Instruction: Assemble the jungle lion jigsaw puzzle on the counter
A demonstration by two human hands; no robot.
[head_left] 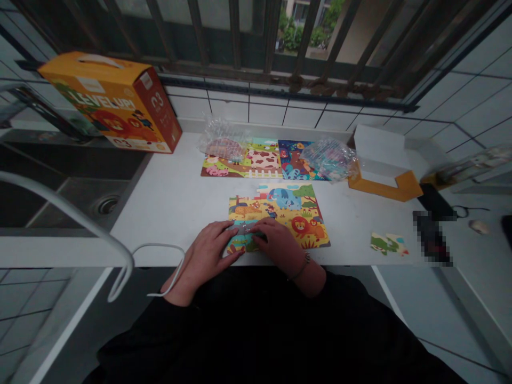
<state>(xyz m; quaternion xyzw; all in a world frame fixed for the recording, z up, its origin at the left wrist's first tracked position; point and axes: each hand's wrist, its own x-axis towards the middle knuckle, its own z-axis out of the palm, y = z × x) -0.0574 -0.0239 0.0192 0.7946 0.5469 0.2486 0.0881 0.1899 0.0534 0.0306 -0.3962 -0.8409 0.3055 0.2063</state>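
Note:
An animal puzzle with lions, elephants and a leopard lies on the white counter in front of me. A grey-and-teal puzzle piece is at its lower left, between my two hands. My left hand rests at the puzzle's left edge. Its fingers are stretched out, thumb apart, and the fingertips touch the piece's left side. My right hand lies over the lower middle of the puzzle, its thumb and bent forefinger closed at the piece's right side. Both palms hide part of the lower puzzle.
Loose green puzzle pieces lie to the right. Behind are a farm picture, a night picture and plastic bags. An opened box stands back right, an orange box back left beside the sink. A white cable arches at left.

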